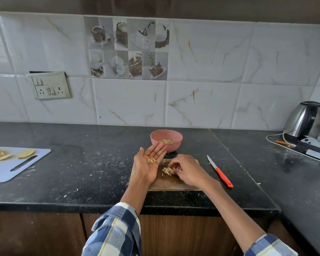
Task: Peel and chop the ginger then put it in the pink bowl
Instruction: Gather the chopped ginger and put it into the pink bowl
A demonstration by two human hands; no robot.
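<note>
Few pale ginger cubes (151,160) (rough-cut) fill flat left palm (148,163).

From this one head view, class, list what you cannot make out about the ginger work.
- Right hand: its fingertips curl over the chopped ginger on the wooden board, so whether it has a grip on any is hidden.
- Pink bowl: its near wall hides how much ginger is inside.
- White cutting board: cut off by the left edge.
- Pieces on the left hand: too small to count.
</note>
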